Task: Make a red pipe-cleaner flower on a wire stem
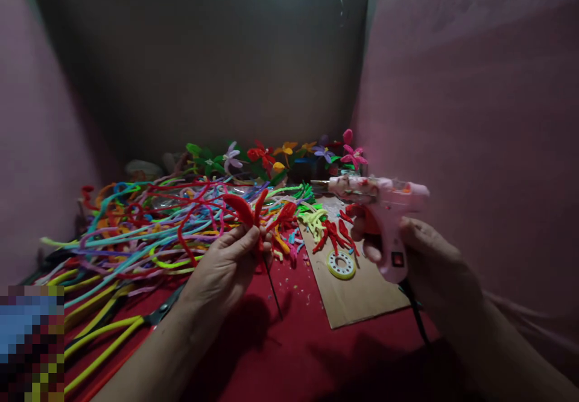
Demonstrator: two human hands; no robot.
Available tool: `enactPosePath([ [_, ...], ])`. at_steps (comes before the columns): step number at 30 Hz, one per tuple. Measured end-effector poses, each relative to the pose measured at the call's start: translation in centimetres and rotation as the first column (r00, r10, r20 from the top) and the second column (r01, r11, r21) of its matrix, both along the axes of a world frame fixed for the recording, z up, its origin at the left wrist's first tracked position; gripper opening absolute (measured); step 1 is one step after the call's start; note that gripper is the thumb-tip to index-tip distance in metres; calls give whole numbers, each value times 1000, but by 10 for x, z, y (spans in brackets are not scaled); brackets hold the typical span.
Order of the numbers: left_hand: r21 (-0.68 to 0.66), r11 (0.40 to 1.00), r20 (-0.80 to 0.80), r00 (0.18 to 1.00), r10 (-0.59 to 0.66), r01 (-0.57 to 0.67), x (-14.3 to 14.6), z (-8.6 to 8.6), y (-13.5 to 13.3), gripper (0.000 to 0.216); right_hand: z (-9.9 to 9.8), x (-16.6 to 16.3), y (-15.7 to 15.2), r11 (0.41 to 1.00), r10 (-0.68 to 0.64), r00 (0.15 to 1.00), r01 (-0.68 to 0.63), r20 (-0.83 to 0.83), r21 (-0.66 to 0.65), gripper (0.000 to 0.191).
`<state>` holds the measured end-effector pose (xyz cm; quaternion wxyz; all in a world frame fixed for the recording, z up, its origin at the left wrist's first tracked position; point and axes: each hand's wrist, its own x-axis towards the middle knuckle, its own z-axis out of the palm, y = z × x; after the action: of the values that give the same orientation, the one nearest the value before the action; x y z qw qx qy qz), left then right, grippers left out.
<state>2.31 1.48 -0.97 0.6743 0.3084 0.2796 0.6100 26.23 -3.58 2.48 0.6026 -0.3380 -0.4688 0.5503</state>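
Observation:
Between the thumb and fingers of my left hand [237, 257] is a red pipe-cleaner flower [244, 209], its fuzzy petals pointing up. A thin dark stem [274, 290] runs down from below the fingers. My right hand [420, 245] is wrapped round the handle of a pale pink hot glue gun [384, 200], with fingers by its orange-red trigger. The nozzle points left, above and to the right of the flower, apart from it. A dark cord hangs from the gun's handle.
Loose coloured pipe cleaners [136, 239] heap up on the left of the red cloth [298, 354]. Yellow-handled pliers [158, 314] lie near my left forearm. A board [348, 305] carries a yellow-rimmed spool [341, 265] and red pieces [332, 236]. Finished flowers [260, 156] stand behind.

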Motion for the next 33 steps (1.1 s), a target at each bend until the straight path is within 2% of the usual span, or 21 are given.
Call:
enactPosePath([
  [4, 2, 997, 39, 997, 71, -72, -3, 2, 1, 7, -9, -20, 24, 990, 138, 989, -140, 59, 25, 32],
  [8, -8, 996, 57, 994, 91, -91, -4, 1, 3, 6, -32, -24, 33, 988, 74, 968, -104, 239, 114, 26],
  [10, -16, 995, 64, 993, 104, -103, -4, 1, 4, 6, -41, -24, 32, 993, 36, 945, -71, 324, 99, 27],
  [13, -26, 994, 59, 993, 105, -104, -4, -2, 6, 5, -51, -22, 30, 995, 32, 933, -62, 358, 73, 32],
  [16, -24, 996, 45, 995, 84, -83, -4, -5, 7, 5, -54, -21, 30, 996, 57, 927, -80, 370, 47, 33],
  [19, -25, 997, 27, 997, 71, -70, -4, -7, 8, 5, -55, -20, 30, 994, 79, 913, -100, 400, 33, 27],
  [29, -32, 997, -24, 997, 75, -75, -2, -4, 6, 8, -58, -19, 29, 981, 52, 879, -134, 474, 142, 24],
  [33, -35, 996, -28, 996, 86, -87, -2, -4, 6, 7, -59, -19, 29, 990, 44, 886, -100, 462, 98, 25],
])
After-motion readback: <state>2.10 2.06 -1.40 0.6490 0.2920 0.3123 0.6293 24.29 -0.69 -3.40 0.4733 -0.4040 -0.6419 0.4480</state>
